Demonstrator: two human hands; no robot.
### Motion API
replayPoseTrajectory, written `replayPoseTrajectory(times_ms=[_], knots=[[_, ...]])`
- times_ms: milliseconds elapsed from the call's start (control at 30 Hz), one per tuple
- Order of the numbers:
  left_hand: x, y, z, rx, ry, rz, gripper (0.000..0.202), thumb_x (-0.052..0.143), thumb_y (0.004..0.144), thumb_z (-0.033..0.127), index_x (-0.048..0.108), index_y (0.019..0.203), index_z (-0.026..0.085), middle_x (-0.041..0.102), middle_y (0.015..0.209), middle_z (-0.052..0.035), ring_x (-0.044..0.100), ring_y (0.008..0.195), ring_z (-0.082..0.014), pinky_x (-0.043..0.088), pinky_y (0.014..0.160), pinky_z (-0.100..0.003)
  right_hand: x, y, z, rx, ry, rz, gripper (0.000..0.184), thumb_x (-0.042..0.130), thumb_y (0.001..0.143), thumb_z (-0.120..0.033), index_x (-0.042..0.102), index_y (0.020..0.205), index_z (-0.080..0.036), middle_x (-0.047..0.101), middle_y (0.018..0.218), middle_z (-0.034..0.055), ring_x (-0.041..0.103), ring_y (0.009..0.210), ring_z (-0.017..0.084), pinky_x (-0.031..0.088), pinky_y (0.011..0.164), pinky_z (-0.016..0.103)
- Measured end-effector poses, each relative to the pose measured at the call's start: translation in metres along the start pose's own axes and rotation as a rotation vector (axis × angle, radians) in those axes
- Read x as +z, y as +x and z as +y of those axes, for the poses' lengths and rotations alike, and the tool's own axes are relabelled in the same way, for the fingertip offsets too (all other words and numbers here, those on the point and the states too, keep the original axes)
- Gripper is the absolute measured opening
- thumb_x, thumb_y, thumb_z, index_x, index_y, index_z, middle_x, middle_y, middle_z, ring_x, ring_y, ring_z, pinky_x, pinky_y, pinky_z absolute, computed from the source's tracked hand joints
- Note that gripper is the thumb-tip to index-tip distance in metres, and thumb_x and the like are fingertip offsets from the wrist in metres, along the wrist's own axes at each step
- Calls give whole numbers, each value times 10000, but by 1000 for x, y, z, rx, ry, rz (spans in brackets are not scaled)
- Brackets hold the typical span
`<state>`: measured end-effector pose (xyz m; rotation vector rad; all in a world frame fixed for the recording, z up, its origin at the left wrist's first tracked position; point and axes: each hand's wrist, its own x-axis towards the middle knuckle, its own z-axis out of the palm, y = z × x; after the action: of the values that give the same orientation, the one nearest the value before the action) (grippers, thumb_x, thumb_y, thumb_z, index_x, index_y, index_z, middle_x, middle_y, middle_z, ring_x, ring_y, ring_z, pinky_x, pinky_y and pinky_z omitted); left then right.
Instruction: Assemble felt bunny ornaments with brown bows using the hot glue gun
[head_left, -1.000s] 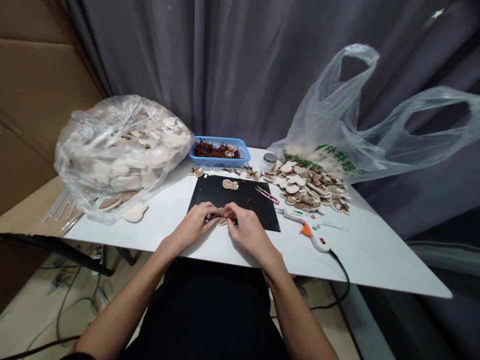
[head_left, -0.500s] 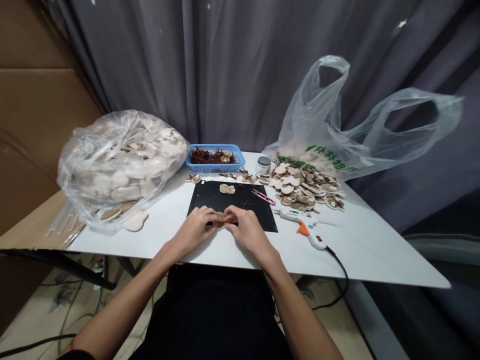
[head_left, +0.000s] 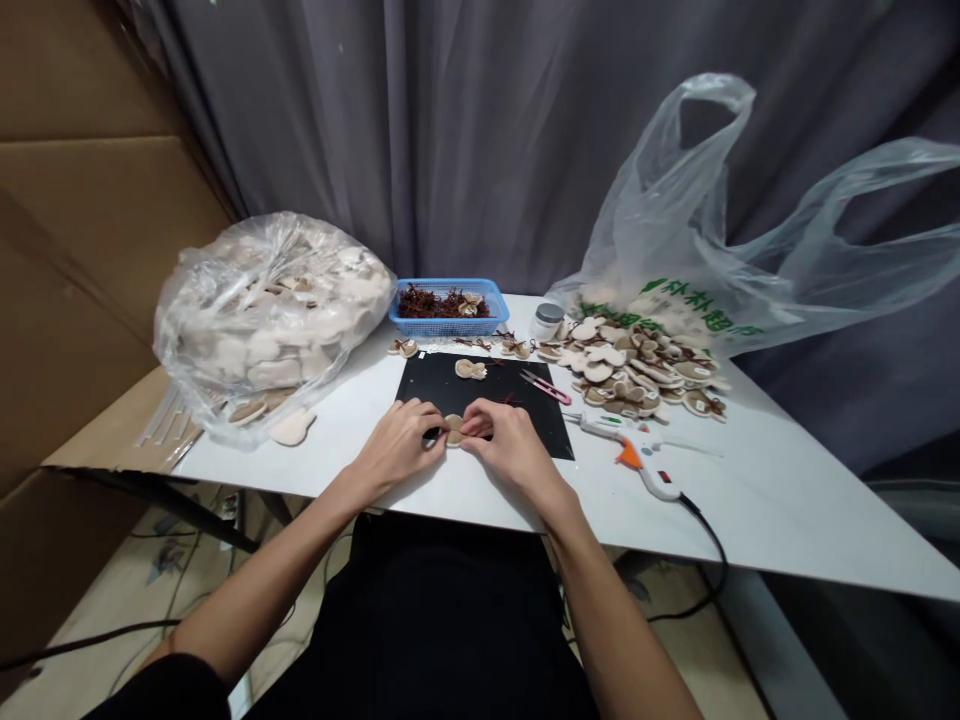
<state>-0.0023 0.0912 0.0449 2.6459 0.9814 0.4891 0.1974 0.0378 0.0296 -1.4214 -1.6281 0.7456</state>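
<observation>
Between my hands, over the near edge of a black mat (head_left: 427,380), is a small tan felt piece (head_left: 454,430) with a pale rim. My left hand (head_left: 405,440) pinches it from the left between thumb and fingers. From the right, my right hand (head_left: 504,437) closes thumb and fingertips on the same piece, so part of it is hidden. A cream-edged felt piece (head_left: 471,370) lies farther up the mat. Pink-handled thread snips (head_left: 551,388) rest across the mat's right side, with thin brown bows close to them.
A white hot glue gun (head_left: 634,452) with a black cord lies on the right. Behind it are a heap of felt pieces (head_left: 637,370) and a plastic carrier bag (head_left: 667,220). A blue basket (head_left: 450,326) of brown bows, a grey-lidded jar (head_left: 547,320) and a stuffed clear bag (head_left: 277,320) stand farther back.
The whole scene has shifted in the picture as the head turned slightly left. My fingers have spread a little apart on the felt piece, so more of its face shows.
</observation>
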Motion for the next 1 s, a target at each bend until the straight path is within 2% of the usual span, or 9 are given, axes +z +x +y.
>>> replayPoseTrajectory(times_ms=[167, 333, 533, 667, 833, 1000], knots=[[-3, 2, 6, 6, -59, 2, 227, 626, 946, 186, 819, 1056, 232, 745, 1062, -83, 652, 990, -271, 506, 896, -423, 1, 0, 2, -9, -18, 1, 222, 759, 771, -48, 666, 853, -232, 823, 832, 32, 811, 819, 223, 605, 733, 297], [5, -2, 12, -15, -140, 34, 238, 616, 1004, 239, 795, 1161, 245, 748, 1164, -71, 666, 1061, -259, 512, 956, -418, 0, 0, 0, -31, -39, -12, 196, 752, 790, -74, 687, 886, -232, 830, 848, 43, 814, 826, 237, 603, 747, 318], [10, -7, 10, -47, -158, 56, 201, 623, 1036, 246, 790, 1147, 230, 775, 1082, -68, 673, 1021, -255, 518, 912, -401, -1, 1, -2, -35, -28, -31, 228, 752, 773, -34, 681, 875, -226, 832, 839, 40, 819, 827, 234, 595, 740, 299], [9, -6, 7, -25, -138, 33, 211, 618, 1045, 241, 807, 1139, 250, 774, 1142, -65, 676, 1042, -248, 521, 927, -395, -1, 2, -1, -28, -26, -24, 255, 747, 761, -5, 673, 856, -230, 825, 828, 31, 816, 830, 231, 586, 733, 292], [12, -6, 6, -48, -52, 32, 225, 613, 1066, 267, 819, 1156, 265, 766, 1095, -71, 648, 1014, -260, 488, 875, -400, 0, 2, 3, -18, -12, -5, 277, 751, 740, 6, 671, 861, -230, 820, 829, 26, 813, 828, 229, 592, 752, 298], [17, -6, 11, -79, 28, 41, 211, 612, 1073, 268, 820, 1102, 245, 748, 1057, -76, 616, 998, -268, 458, 844, -403, 2, -2, 4, -22, 11, 19, 210, 732, 793, -43, 676, 867, -232, 821, 842, 31, 816, 852, 232, 603, 764, 310]])
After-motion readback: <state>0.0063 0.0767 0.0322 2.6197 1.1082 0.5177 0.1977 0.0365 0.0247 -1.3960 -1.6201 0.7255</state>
